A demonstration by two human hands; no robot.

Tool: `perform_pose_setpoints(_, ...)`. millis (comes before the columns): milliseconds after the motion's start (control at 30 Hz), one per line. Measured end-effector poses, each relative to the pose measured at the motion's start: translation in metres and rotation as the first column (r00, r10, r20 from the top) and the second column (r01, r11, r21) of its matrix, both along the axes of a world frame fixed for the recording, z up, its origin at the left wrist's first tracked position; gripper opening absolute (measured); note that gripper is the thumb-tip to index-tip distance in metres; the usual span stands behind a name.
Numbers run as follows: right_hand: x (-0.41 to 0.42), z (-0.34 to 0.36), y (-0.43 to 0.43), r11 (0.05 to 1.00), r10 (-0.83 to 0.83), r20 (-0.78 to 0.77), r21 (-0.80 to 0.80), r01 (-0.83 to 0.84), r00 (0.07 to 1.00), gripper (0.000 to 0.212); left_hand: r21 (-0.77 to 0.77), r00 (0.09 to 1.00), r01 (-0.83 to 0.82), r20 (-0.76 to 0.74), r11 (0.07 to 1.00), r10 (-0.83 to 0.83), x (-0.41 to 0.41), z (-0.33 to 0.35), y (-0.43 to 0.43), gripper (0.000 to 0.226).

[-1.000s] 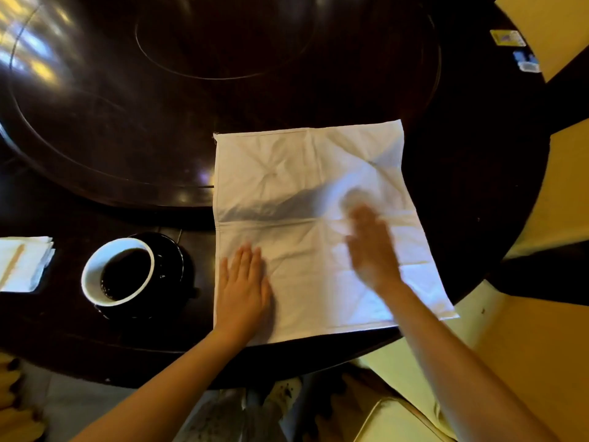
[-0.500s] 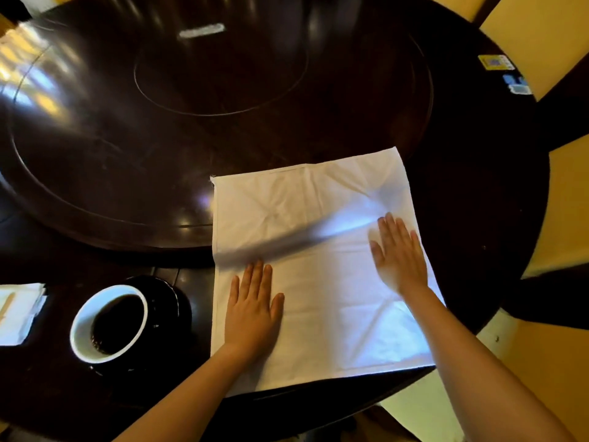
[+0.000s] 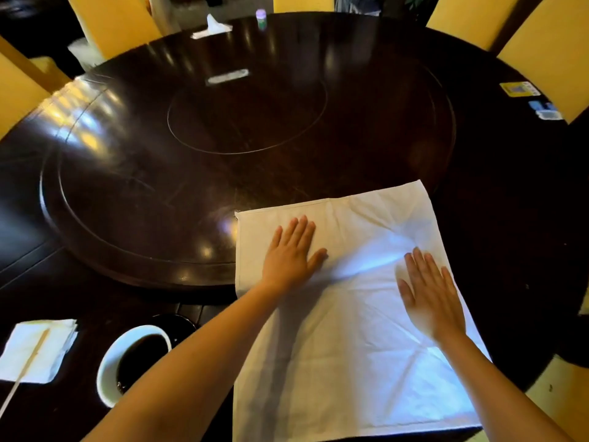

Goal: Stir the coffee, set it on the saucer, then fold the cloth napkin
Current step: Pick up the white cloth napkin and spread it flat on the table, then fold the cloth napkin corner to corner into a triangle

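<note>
A white cloth napkin (image 3: 344,362) lies spread flat on the dark round table, its far part resting on the turntable's rim. My left hand (image 3: 291,255) presses flat on the napkin's upper left area, fingers apart. My right hand (image 3: 428,293) lies flat on its right side, fingers spread, slightly blurred. A white cup of black coffee (image 3: 134,355) stands on a black saucer (image 3: 180,323) to the napkin's left, partly hidden by my left forearm.
A dark wooden turntable (image 3: 223,138) fills the table's middle. A paper napkin (image 3: 35,349) with a wooden stirrer (image 3: 27,365) on it lies at the left. Stickers (image 3: 521,89) sit at the table's right edge. A tissue box (image 3: 212,28), a small bottle (image 3: 261,19) and yellow chairs stand at the far side.
My left hand slid up the napkin toward its far left area. My right hand moved outward to the right and then nearer along the cloth. The camera tilted up, showing more table.
</note>
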State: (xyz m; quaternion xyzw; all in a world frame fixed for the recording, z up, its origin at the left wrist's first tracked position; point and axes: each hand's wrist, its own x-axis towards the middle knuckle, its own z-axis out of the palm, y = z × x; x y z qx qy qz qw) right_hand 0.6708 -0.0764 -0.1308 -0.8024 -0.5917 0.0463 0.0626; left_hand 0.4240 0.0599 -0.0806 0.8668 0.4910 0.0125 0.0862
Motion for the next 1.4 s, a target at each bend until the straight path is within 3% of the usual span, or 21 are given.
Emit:
perform_pose_setpoints(267, 0.001, -0.002, 0.000, 1.000, 0.004, 0.007, -0.009, -0.004, 1.000, 0.075, 0.001, 0.983, -0.184, -0.017, 0.983, 0.184, -0.048, 0.009, 0.048, 0.055)
perform_pose_setpoints(467, 0.001, -0.002, 0.002, 1.000, 0.017, 0.008, -0.016, -0.017, 1.000, 0.075, 0.176, 0.952, -0.291, -0.045, 0.941, 0.303, -0.070, 0.024, 0.067, 0.038)
perform_pose_setpoints(533, 0.003, -0.002, 0.002, 1.000, 0.019, -0.010, -0.008, -0.019, 1.000, 0.078, 0.161, 0.936, -0.338, -0.047, 0.927, 0.349, -0.070, 0.030, 0.068, 0.029)
perform_pose_setpoints(667, 0.004, 0.001, 0.003, 1.000, 0.019, -0.046, -0.006, -0.020, 0.999, 0.082, 0.094, 0.915, -0.399, 0.097, 0.912, 0.390, -0.066, 0.051, 0.060, 0.026)
perform_pose_setpoints(767, 0.009, 0.003, 0.003, 0.999, 0.050, -0.127, -0.004, -0.051, 0.991, 0.075, 0.056, 0.907, -0.333, 0.291, 0.941, 0.304, -0.045, 0.078, 0.033, 0.022)
perform_pose_setpoints(900, 0.020, 0.013, -0.007, 0.990, 0.013, -0.454, 0.131, 0.053, 0.891, 0.049, 0.045, 0.867, -0.170, 0.481, 0.984, 0.128, -0.014, 0.109, -0.025, 0.013)
perform_pose_setpoints(1033, 0.037, 0.021, -0.055, 0.977, -0.047, -0.376, 0.175, 0.121, 0.925, 0.028, -0.006, 0.805, 0.021, 0.594, 1.000, -0.013, 0.031, 0.117, -0.083, 0.008)
perform_pose_setpoints(1200, 0.051, 0.031, -0.124, 0.972, -0.169, -0.384, 0.089, 0.219, 0.908, 0.021, -0.040, 0.769, 0.235, 0.619, 0.971, -0.160, 0.088, 0.089, -0.139, 0.012)
perform_pose_setpoints(1400, 0.050, 0.031, -0.172, 0.919, -0.276, -0.629, 0.051, 0.392, 0.727, 0.020, -0.151, 0.845, 0.312, 0.496, 0.938, -0.201, 0.144, 0.029, -0.206, 0.018)
